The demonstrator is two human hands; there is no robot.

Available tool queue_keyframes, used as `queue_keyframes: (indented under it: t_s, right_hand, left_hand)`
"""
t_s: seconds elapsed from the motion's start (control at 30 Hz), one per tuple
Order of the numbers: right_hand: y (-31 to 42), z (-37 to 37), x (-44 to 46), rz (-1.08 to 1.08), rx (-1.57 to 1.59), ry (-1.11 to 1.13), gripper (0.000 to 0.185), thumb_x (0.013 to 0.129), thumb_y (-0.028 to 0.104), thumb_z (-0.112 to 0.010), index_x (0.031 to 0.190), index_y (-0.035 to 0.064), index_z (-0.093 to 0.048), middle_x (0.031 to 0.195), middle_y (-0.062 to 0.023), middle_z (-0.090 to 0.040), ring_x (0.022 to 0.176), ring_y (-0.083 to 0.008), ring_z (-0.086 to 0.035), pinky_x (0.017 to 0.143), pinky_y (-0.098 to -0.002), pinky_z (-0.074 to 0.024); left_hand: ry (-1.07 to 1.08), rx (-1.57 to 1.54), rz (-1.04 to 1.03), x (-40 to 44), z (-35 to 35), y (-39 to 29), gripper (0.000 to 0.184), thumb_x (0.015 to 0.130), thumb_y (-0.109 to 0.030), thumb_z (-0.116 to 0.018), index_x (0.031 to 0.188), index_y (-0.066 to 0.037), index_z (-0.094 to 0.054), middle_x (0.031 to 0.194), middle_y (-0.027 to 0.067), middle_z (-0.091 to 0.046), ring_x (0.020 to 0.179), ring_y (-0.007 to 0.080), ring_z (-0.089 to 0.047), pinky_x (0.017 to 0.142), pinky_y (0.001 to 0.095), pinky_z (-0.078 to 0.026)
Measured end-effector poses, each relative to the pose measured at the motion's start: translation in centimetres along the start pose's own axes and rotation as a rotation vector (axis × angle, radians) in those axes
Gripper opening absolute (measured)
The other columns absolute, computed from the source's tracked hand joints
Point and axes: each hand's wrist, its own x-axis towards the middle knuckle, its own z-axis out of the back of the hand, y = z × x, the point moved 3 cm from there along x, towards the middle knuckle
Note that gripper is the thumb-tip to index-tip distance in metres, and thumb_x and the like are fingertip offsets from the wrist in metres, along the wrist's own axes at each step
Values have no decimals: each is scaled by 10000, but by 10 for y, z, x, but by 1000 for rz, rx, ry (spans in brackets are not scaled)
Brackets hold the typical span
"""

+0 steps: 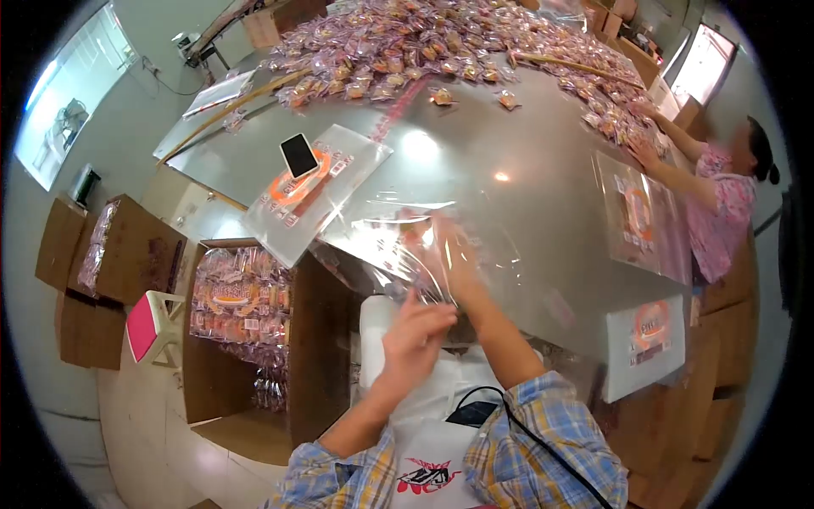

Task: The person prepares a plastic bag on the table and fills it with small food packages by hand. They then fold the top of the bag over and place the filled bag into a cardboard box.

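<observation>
A clear plastic bag point(373, 246) with bright glare lies at the near edge of the metal table. My left hand point(415, 335) is closed, its fingertips pinching the bag's near edge. My right hand point(445, 259) reaches forward under or inside the film; glare hides its fingers, so their pose cannot be told. Just left of the bag is a stack of printed clear bags point(339, 174), with a white phone point(299, 156) resting on top. Small wrapped snack packets point(398, 51) are heaped across the far side of the table.
An open carton point(305, 373) holding filled snack bags point(237, 293) stands below left, near a pink-topped stool point(148, 328). More printed bags point(649, 339) lie at the right edge. A co-worker point(721, 199) in pink reaches into the packets. Yellow strips point(585, 69) lie beside the heap.
</observation>
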Motion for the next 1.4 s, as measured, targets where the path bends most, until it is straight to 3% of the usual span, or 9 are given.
queue_keyframes:
  t_s: [0.07, 0.2, 0.27, 0.33, 0.4, 0.53, 0.77, 1.17, 1.4]
  right_hand:
    - [-40, -22, -1, -412, 555, -115, 603, 939, 237, -690, 1478, 60, -487, 1351, -238, -587, 1155, -360, -647, 970, -457, -538]
    - [-13, 72, 40, -356, 75, -140, 620, 939, 277, -702, 1463, 34, -477, 1325, -228, -589, 1132, -358, -652, 965, -452, -535]
    - [-13, 104, 36, -330, 163, -169, 607, 934, 267, -694, 1461, 40, -494, 1293, -221, -584, 1114, -365, -647, 967, -452, -529]
    - [-12, 129, 25, -337, 316, -142, 582, 932, 240, -684, 1456, 57, -507, 1254, -202, -591, 1078, -358, -651, 949, -448, -531]
    - [4, 154, 15, -280, 165, -189, 534, 923, 203, -690, 1424, 83, -552, 1198, -183, -593, 1039, -343, -649, 923, -427, -529]
    - [-7, 186, 0, -221, -33, -211, 531, 894, 213, -724, 1392, 89, -586, 1202, -171, -575, 1032, -336, -652, 915, -416, -532]
    - [-5, 194, 7, -128, -141, -179, 577, 831, 236, -780, 1366, 104, -608, 1295, -170, -533, 1091, -382, -630, 935, -452, -529]
    - [-113, 78, -16, -292, -161, 112, 622, 873, 304, -723, 1428, 91, -539, 1263, -215, -574, 1113, -409, -598, 1020, -475, -494]
    - [-98, 69, -16, -133, -397, -52, 602, 850, 126, -681, 1428, 49, -531, 1353, -230, -553, 1227, -399, -532, 1045, -489, -468]
  left_hand:
    - [37, -64, 21, -16, -3, -8, 295, 774, 140, -741, 973, -76, -765, 1054, 77, -779, 1057, 249, -738, 1180, 541, -392]
    - [11, 251, -206, -33, 8, -25, 347, 776, 42, -843, 1086, -56, -719, 1091, 133, -759, 1073, 286, -684, 1117, 591, -426]
    - [-149, 310, -120, -41, -2, -3, 1011, 666, -144, -977, 1498, -40, -413, 1524, 204, -480, 1333, 363, -501, 1179, 580, -318]
    - [-220, 361, -93, -17, -7, 14, 1149, 655, -197, -988, 1559, -22, -301, 1592, 218, -382, 1431, 398, -406, 1217, 595, -239]
    - [-101, 496, 25, 0, -12, 37, 1115, 698, -225, -967, 1567, -16, -301, 1574, 229, -414, 1460, 406, -391, 1215, 593, -241]
    - [76, 234, 117, 23, -35, 34, 692, 875, -73, -802, 1473, 37, -472, 1126, 187, -740, 985, 283, -747, 865, 378, -580]
    - [209, -186, 447, 3, -84, 19, 666, 1006, -98, -659, 1569, -18, -312, 1020, 165, -753, 764, 99, -638, 699, 261, -517]
    - [208, -226, 900, -43, -75, 80, 425, 1036, -187, -626, 1421, -21, -553, 959, 102, -767, 653, 112, -654, 585, 273, -545]
    - [-84, 139, 633, -57, -41, 84, 210, 941, -156, -745, 1092, -16, -701, 816, 88, -751, 675, 116, -671, 639, 287, -528]
